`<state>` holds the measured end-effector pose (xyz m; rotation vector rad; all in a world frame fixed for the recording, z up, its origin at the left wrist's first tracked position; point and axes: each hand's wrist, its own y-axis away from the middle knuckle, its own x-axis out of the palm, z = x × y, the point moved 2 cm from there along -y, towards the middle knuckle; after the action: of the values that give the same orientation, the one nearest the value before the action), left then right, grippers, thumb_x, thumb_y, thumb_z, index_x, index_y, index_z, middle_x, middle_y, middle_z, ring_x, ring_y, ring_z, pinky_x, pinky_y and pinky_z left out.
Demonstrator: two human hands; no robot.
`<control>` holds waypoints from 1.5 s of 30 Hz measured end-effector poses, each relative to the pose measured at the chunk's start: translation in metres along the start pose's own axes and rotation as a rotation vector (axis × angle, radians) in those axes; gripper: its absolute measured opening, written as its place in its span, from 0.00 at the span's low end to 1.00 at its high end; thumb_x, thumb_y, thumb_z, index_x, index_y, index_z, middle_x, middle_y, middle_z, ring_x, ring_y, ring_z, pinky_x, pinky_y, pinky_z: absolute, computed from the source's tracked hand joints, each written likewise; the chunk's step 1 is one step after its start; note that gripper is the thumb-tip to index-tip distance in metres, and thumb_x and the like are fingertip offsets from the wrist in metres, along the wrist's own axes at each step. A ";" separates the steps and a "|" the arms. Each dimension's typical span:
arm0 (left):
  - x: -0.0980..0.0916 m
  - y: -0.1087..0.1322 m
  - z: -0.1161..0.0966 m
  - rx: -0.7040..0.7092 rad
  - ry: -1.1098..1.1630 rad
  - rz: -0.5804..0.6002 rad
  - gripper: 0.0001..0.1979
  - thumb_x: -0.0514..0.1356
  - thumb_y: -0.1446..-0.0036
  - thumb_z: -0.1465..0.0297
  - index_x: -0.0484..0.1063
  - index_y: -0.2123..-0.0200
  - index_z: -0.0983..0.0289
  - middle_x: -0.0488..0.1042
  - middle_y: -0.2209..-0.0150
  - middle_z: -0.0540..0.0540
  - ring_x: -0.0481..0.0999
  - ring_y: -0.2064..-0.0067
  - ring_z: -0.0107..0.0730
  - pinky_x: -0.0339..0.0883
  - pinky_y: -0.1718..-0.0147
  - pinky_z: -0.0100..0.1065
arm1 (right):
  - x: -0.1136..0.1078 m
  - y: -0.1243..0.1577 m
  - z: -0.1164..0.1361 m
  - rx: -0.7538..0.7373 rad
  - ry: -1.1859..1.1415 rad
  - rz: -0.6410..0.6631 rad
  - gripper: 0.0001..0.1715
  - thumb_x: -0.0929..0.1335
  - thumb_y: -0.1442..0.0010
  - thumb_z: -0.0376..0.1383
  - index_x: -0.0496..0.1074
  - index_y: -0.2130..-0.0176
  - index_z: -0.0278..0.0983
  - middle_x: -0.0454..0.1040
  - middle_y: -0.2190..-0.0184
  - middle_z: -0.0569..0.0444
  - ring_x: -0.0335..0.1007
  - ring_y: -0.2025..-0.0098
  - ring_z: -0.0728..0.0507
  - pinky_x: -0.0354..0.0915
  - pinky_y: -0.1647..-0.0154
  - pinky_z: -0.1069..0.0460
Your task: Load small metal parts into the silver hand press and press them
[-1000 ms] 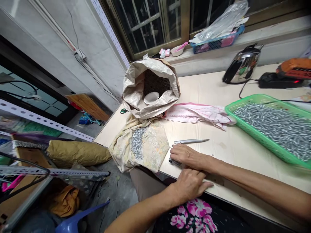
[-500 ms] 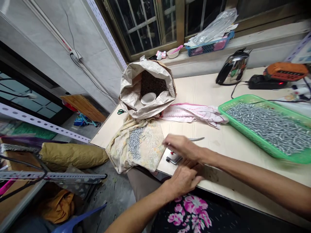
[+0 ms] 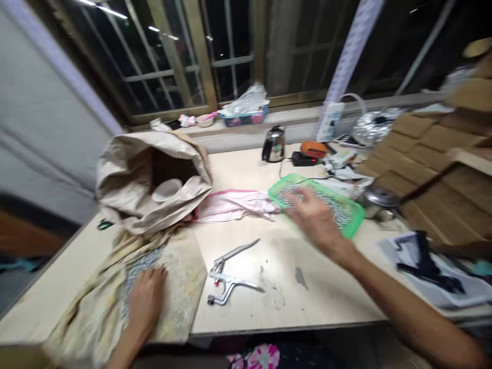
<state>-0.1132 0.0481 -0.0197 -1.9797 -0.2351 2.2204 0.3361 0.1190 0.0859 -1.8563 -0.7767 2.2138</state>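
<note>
My left hand (image 3: 145,302) lies flat on a patterned cloth (image 3: 175,279) at the table's front left, its fingers at a pile of small metal pieces (image 3: 140,261). My right hand (image 3: 313,218) reaches out over the near edge of a green tray (image 3: 355,223) filled with small metal cylinders; its fingers look spread, though motion blurs them. A metal hand tool with long silver handles (image 3: 228,277) lies on the bare table (image 3: 288,302) between my two hands, with neither hand touching it.
An open paper sack (image 3: 130,171) with a white bowl (image 3: 166,189) inside stands at the back left. A pink cloth (image 3: 230,205) lies beside it. A kettle (image 3: 273,143), an orange device (image 3: 313,149), cardboard (image 3: 426,174) and a black tool (image 3: 425,259) crowd the right.
The view swung right and pulled back. My right hand left the metal tool and moved out to the green tray. My left hand moved from the table edge onto the patterned cloth.
</note>
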 end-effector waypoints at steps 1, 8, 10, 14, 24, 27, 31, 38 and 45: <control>0.005 -0.004 0.004 0.018 -0.012 0.003 0.20 0.43 0.36 0.63 0.74 0.64 0.62 0.76 0.64 0.60 0.71 0.58 0.48 0.64 0.56 0.42 | 0.008 0.012 0.015 -0.069 -0.083 0.073 0.19 0.63 0.35 0.33 0.69 0.45 0.39 0.68 0.49 0.41 0.69 0.56 0.38 0.67 0.57 0.45; -0.015 -0.019 -0.006 0.048 0.004 0.133 0.21 0.43 0.38 0.63 0.73 0.68 0.64 0.76 0.65 0.62 0.73 0.58 0.48 0.65 0.56 0.43 | 0.050 0.088 0.103 -0.310 -0.455 0.573 0.14 0.68 0.37 0.42 0.70 0.54 0.36 0.70 0.57 0.49 0.68 0.57 0.42 0.65 0.55 0.47; -0.027 -0.019 -0.017 -0.017 0.127 0.159 0.19 0.46 0.39 0.63 0.74 0.67 0.66 0.77 0.63 0.64 0.74 0.57 0.47 0.66 0.55 0.42 | 0.059 0.094 0.110 -0.304 -0.476 0.607 0.15 0.68 0.37 0.42 0.69 0.55 0.35 0.70 0.57 0.47 0.68 0.58 0.41 0.64 0.56 0.47; -0.036 -0.011 -0.042 -0.194 0.501 0.255 0.17 0.53 0.45 0.63 0.77 0.61 0.67 0.79 0.60 0.62 0.77 0.58 0.43 0.68 0.55 0.39 | 0.084 0.094 0.114 -0.338 -0.450 0.590 0.05 0.64 0.34 0.33 0.68 0.61 0.34 0.70 0.62 0.49 0.67 0.66 0.45 0.60 0.67 0.51; -0.036 0.027 -0.107 -0.488 1.213 0.490 0.18 0.66 0.57 0.57 0.77 0.71 0.68 0.74 0.79 0.51 0.70 0.76 0.27 0.62 0.75 0.27 | 0.082 0.101 0.117 -0.568 -0.402 0.237 0.15 0.56 0.34 0.24 0.64 0.68 0.36 0.65 0.70 0.54 0.57 0.73 0.49 0.49 0.77 0.51; -0.038 0.025 -0.111 -0.467 1.141 0.498 0.18 0.66 0.57 0.57 0.78 0.73 0.68 0.75 0.78 0.52 0.71 0.75 0.28 0.61 0.74 0.28 | 0.075 0.100 0.118 -0.606 -0.398 0.217 0.15 0.56 0.34 0.24 0.65 0.66 0.35 0.65 0.70 0.54 0.58 0.72 0.48 0.51 0.76 0.51; -0.037 0.023 -0.110 -0.439 1.056 0.514 0.17 0.66 0.57 0.58 0.79 0.73 0.68 0.77 0.77 0.53 0.72 0.75 0.29 0.62 0.74 0.28 | 0.071 0.098 0.117 -0.604 -0.409 0.214 0.15 0.56 0.33 0.25 0.66 0.66 0.35 0.65 0.70 0.54 0.58 0.72 0.48 0.52 0.75 0.50; -0.038 0.019 -0.113 -0.346 0.874 0.509 0.13 0.63 0.53 0.62 0.79 0.73 0.67 0.79 0.75 0.54 0.74 0.72 0.31 0.62 0.72 0.29 | 0.077 0.101 0.116 -0.579 -0.417 0.251 0.15 0.56 0.33 0.24 0.65 0.66 0.35 0.65 0.70 0.54 0.57 0.73 0.49 0.49 0.75 0.51; -0.034 0.012 -0.112 -0.291 0.732 0.616 0.13 0.62 0.51 0.62 0.79 0.74 0.67 0.76 0.78 0.53 0.72 0.74 0.30 0.59 0.73 0.29 | 0.095 0.105 0.114 -0.503 -0.438 0.303 0.12 0.57 0.33 0.27 0.66 0.66 0.34 0.66 0.69 0.54 0.56 0.74 0.50 0.45 0.77 0.52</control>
<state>0.0014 0.0304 -0.0018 -3.2026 0.1850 1.5774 0.2288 0.0372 -0.0356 -1.7910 -1.3063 2.8883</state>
